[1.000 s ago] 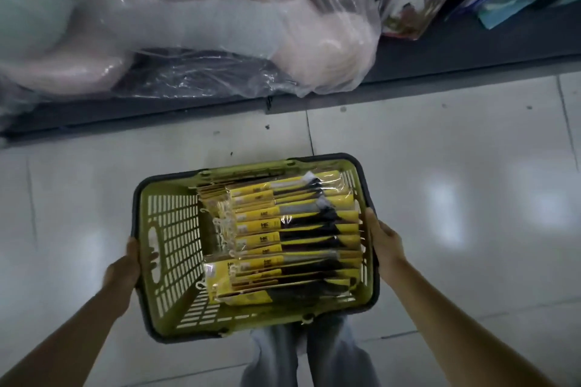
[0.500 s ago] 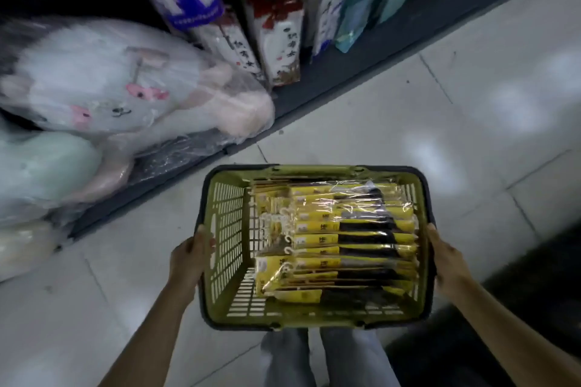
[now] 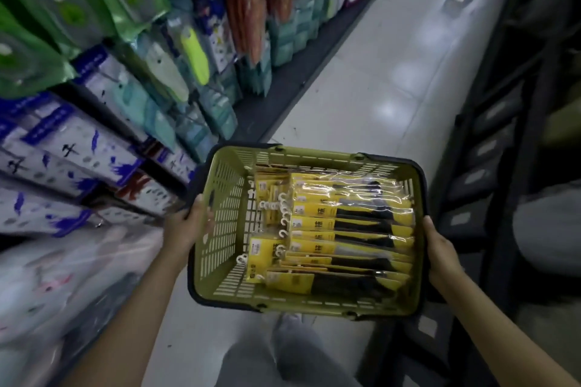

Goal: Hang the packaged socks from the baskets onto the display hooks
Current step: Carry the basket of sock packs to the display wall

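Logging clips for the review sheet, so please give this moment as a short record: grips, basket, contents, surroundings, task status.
left grip: holds the green basket by its left end, fingers over the rim
right grip: holds the basket's right end
contents: yellow sock packs lying stacked, white hanger hooks pointing left
surroundings: shelf of packaged goods at left, tiled floor, dark rack at right
task status: basket held above the floor; visible packs all inside it, none in a grip
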Demonstrator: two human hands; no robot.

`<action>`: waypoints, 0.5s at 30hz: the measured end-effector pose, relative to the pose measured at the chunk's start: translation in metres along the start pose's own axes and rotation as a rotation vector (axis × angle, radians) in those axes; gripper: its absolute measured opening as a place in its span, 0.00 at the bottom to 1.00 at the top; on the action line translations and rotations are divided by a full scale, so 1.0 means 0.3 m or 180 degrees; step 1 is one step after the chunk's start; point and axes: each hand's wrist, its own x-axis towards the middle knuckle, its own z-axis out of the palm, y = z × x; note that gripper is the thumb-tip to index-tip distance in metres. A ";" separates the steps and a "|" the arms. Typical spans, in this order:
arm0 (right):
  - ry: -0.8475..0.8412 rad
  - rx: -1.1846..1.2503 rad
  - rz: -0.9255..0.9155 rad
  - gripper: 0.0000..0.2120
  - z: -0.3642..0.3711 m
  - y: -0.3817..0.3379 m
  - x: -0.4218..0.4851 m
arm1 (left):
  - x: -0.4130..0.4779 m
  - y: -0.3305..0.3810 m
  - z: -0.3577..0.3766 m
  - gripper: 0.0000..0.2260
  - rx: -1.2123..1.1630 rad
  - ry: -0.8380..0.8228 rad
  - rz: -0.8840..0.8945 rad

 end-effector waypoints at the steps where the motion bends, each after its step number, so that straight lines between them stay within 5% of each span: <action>1: 0.0066 0.0069 -0.0008 0.20 -0.023 -0.034 0.011 | 0.009 0.069 0.039 0.19 0.0049 -0.0059 0.0074; 15: 0.0917 0.0786 0.0328 0.24 -0.027 -0.542 0.428 | 0.462 0.884 0.595 0.21 0.0610 -0.0990 0.0434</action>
